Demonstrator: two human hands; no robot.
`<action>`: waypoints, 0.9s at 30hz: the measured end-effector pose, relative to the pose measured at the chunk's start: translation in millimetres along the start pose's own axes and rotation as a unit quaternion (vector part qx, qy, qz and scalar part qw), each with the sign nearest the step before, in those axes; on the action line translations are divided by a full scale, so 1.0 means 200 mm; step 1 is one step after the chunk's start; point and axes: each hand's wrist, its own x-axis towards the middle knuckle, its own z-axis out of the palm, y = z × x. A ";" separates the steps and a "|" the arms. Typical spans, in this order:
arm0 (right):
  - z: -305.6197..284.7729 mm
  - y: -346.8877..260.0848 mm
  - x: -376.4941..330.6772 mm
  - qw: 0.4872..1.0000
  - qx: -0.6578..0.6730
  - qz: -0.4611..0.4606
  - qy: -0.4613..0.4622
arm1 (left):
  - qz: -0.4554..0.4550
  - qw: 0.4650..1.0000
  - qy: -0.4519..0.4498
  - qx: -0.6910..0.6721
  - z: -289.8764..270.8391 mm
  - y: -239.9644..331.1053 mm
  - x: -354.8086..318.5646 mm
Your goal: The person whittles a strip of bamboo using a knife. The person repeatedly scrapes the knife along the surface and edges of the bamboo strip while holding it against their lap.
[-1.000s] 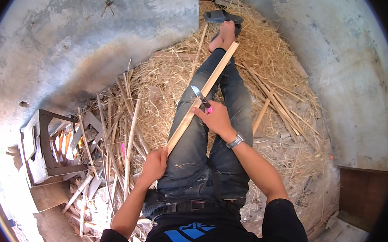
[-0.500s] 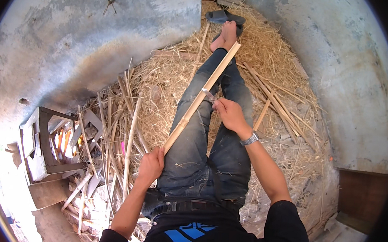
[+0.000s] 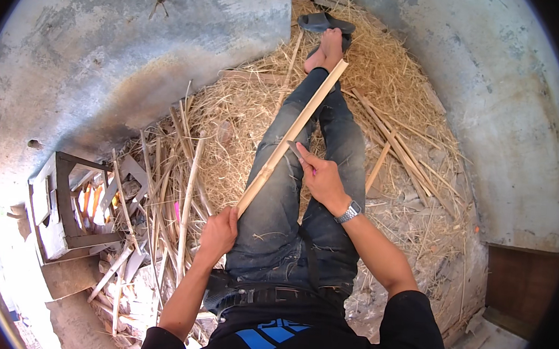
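Note:
A split bamboo strip (image 3: 305, 116), pale and long, lies slantwise across my outstretched legs (image 3: 271, 193). Its near end is gripped by my left hand (image 3: 219, 229) beside my thigh, and its far end reaches toward my bare feet (image 3: 327, 51). My right hand (image 3: 324, 179) is closed round the handle of a small knife (image 3: 293, 149), which is mostly hidden by the fingers. The short blade touches or nearly touches the strip's right edge at about its middle; exact contact cannot be made out.
Straw-like shavings (image 3: 384, 71) cover the floor around my legs. Loose bamboo sticks (image 3: 190, 201) pile up on the left, and more thin strips (image 3: 398, 147) lie right. A battered metal frame (image 3: 63, 205) stands far left. Grey walls rise on both sides; dark slippers (image 3: 322, 23) lie beyond my feet.
My right hand has come nearer along the strip with the knife, and its wrist has turned. My left hand and the bamboo strip have barely moved.

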 end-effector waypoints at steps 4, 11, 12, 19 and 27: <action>-0.03 -0.01 -0.01 1.000 -0.006 -0.021 -0.015 | 0.001 1.000 0.002 -0.016 0.04 -0.02 0.00; -0.04 0.02 -0.05 0.998 0.024 -0.040 -0.052 | 0.001 1.000 0.006 -0.002 0.07 -0.02 0.00; -0.04 0.01 -0.05 0.997 0.034 -0.040 -0.056 | 0.001 1.000 0.008 0.002 0.06 -0.02 0.00; 0.00 -0.09 -0.13 0.993 0.056 0.008 -0.106 | 0.003 1.000 0.010 0.000 0.05 0.00 -0.01; -0.08 0.01 0.09 0.999 0.032 0.033 0.022 | 0.003 1.000 0.012 0.002 0.03 0.02 0.00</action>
